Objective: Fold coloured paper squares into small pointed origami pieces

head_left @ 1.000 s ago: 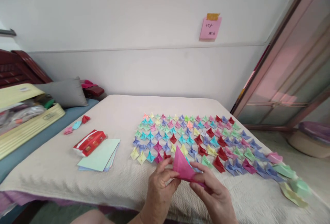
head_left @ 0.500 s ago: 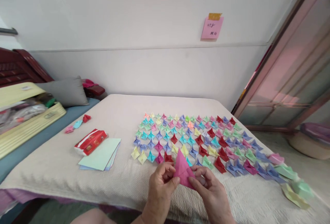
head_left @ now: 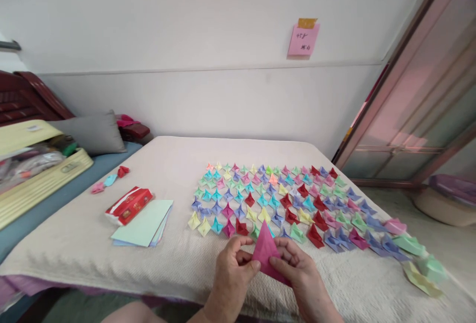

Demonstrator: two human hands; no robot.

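Observation:
A folded piece of pink paper (head_left: 265,251), with a pointed top, is held up between my two hands near the front edge of the bed. My left hand (head_left: 233,274) pinches its left lower edge between thumb and curled fingers. On the other side, my right hand (head_left: 302,274) grips it with the thumb pressed flat on the front face and the fingers behind. Just beyond them, rows of small folded paper pieces (head_left: 250,200) in many colours cover the bed's middle and right; my hands and the pink paper hide a few of them.
Left of the rows lie a stack of pale paper sheets (head_left: 139,226) and a red tissue pack (head_left: 130,205). Small crumpled-looking coloured pieces (head_left: 110,180) sit farther left. An open yellow case (head_left: 44,184) and a grey pillow (head_left: 97,133) stand at the left. A pink note (head_left: 303,40) hangs on the wall.
The pink paper has turned and tilted slightly, its lower right corner now reaching farther down and right. My right thumb has moved a little up and inward on it.

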